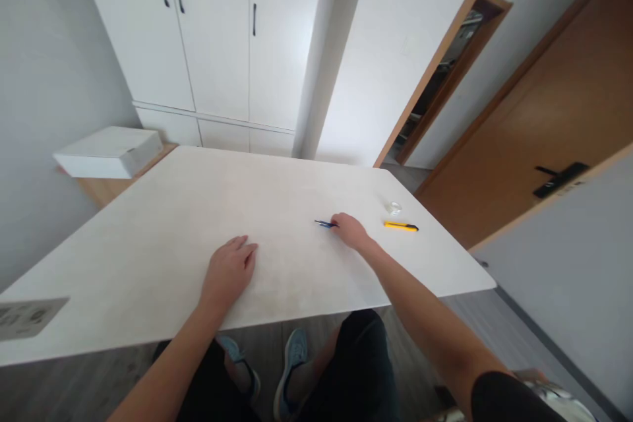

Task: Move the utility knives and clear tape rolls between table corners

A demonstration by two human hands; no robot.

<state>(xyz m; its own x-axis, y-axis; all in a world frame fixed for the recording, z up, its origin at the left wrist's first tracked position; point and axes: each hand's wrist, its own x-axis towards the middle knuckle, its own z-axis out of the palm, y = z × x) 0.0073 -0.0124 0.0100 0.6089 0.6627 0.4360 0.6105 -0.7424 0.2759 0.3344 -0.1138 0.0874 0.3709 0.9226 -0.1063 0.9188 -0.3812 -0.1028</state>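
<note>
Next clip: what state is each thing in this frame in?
left hand: open, flat on the table.
right hand: fingers closed on one end of the blue pen.
blue pen: lying on the table, held.
yellow utility knife: lying flat, untouched.
tape roll: lying flat, untouched.
cupboard doors: shut.
white box: closed.

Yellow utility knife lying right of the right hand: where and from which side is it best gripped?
Probably at the middle of the utility knife, pinched across its narrow width from above. It lies flat on the table, length running left-right, dark tip pointing away from the right hand, which is nearest and touches a blue pen.
</note>
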